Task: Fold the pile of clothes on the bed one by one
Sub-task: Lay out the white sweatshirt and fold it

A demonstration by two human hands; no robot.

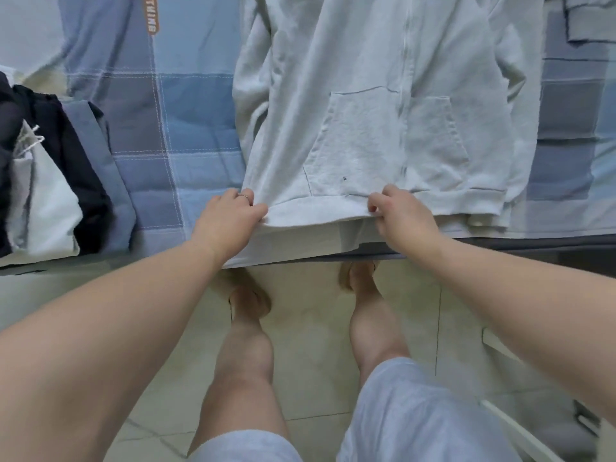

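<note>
Lt blue-grey shorts point(416, 418), thin ring point(244, 197) (left hand point(230, 218))

Patchwork quilt point(186, 105), blue and grey squares, white stitching, spread flat. Orange lettered tab point(150, 15) sewn on near far edge. Pale tiled floor point(310, 328) below. White bar point(513, 426), slanted, lower right corner.

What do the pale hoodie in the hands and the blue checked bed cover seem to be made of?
The pale grey-green zip-front hoodie looks like soft matt cotton jersey or fleece: fine crumples, and limp drape where the left hand and right hand pinch its hem. The blue checked bed cover looks like matt quilted woven cotton: white stitch lines, slight puffing. Exact fibre cannot be told.
</note>
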